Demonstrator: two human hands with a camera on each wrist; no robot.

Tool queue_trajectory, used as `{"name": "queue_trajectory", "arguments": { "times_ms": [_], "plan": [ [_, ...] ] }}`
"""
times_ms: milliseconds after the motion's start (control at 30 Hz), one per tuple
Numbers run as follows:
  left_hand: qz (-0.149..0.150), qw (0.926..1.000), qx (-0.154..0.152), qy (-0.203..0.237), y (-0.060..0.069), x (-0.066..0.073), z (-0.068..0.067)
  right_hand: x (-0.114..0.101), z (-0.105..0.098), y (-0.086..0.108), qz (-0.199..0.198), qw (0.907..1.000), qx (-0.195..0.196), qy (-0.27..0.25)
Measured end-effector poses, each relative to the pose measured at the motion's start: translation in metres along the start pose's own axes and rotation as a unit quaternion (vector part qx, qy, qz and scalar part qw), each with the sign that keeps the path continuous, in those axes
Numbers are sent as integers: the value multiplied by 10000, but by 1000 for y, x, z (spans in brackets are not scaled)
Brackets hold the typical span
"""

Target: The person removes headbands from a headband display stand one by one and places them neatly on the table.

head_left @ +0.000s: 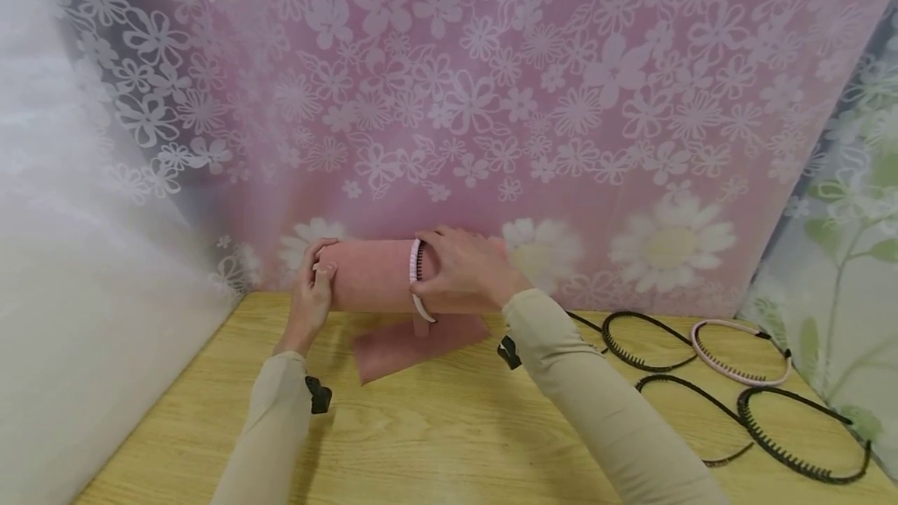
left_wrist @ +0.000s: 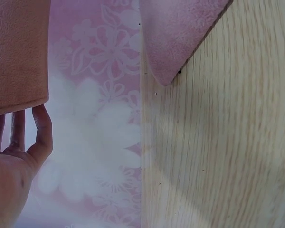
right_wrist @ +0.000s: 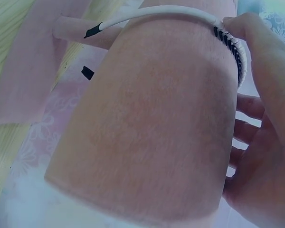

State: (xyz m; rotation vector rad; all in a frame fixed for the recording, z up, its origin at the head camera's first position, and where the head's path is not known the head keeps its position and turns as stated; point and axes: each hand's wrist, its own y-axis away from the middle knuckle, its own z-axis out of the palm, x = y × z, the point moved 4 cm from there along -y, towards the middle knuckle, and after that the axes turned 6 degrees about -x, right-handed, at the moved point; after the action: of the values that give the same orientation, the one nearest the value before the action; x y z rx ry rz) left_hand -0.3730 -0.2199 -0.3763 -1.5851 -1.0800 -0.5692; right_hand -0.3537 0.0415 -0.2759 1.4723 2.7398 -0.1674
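A pink plush headband display stand (head_left: 372, 275), a horizontal roll on a short post over a flat base (head_left: 414, 347), stands near the back wall. Round the middle of the roll sits a pale pink-and-white toothed headband (head_left: 415, 267); in the right wrist view the headband (right_wrist: 175, 9) shows black tips and dark teeth. My left hand (head_left: 312, 287) grips the roll's left end, thumb in front; its fingers also appear by the end's rim in the left wrist view. With thumb and fingertips, my right hand (head_left: 466, 259) holds the headband from its right side.
On the wooden table (head_left: 435, 443) at the right lie several loose headbands: a pink one (head_left: 737, 375) and black ones, including a toothed one (head_left: 793, 462). A flower-printed curtain (head_left: 491, 100) rises behind, with white sheeting (head_left: 105, 294) at the left.
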Motion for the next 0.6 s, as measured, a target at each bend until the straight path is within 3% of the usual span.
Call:
{"name": "queue_trajectory", "arguments": {
  "times_ms": [367, 600],
  "plan": [
    [86, 9999, -66, -66, -2, 3, -1, 10, -5, 10, -16, 9999, 9, -132],
    [-14, 9999, -83, -89, 1, 2, 0, 16, -3, 13, -108, 9997, 51, -220]
  ]
}}
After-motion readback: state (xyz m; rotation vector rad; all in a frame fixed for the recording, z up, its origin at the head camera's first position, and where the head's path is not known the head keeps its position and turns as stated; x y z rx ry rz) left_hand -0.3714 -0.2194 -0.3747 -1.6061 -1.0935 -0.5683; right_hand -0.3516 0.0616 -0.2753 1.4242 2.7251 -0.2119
